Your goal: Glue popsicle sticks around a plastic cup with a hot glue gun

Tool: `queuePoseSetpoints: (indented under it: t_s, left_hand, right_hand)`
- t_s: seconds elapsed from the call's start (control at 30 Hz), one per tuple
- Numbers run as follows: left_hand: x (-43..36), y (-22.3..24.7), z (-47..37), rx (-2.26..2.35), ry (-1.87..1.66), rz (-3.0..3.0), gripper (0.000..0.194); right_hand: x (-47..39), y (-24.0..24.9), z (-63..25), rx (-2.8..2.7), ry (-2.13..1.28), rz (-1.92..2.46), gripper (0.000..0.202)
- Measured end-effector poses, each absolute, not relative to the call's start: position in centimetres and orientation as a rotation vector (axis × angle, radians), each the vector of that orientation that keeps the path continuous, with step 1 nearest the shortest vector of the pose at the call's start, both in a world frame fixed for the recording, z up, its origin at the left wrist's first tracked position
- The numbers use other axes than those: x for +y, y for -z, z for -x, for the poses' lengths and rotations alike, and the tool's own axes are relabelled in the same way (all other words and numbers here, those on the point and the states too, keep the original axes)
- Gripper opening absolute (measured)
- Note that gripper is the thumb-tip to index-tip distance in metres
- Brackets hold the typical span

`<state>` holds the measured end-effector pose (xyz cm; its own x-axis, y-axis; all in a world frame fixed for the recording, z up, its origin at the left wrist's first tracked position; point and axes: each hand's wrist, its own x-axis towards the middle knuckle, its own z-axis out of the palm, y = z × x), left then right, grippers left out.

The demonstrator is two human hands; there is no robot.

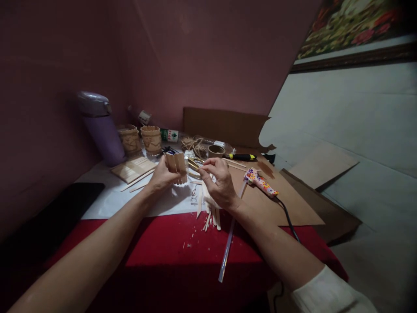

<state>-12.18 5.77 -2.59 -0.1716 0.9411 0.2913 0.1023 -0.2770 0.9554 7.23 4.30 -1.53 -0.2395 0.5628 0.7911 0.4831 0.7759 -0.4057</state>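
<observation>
My left hand is wrapped round a small holder of upright wooden craft sticks, raised above the white sheet. To its right, my right hand is closed in a pinch, thumb against fingers. What lies between those fingertips is too small to make out. Directly beside them is a shiny gold metal tool, perhaps scissors, partly hidden by the hand. Below my right hand, loose and cut craft sticks lie in a heap, with small chips on the red cloth.
Two finished-looking stick cups stand at the back left beside a purple bottle. A flat stick panel lies before them. On the right, a flower-patterned glue gun with a long clear glue stick rests on cardboard.
</observation>
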Motion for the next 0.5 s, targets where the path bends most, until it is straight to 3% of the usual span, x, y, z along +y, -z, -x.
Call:
queuePoseSetpoints:
  t_s: [0.5]
  left_hand:
    - [6.5,3.6,12.4,1.221,-1.491,-1.593,0.057]
  right_hand:
    - [5.2,2.4,-6.8,-2.208,0.024,0.859,0.031]
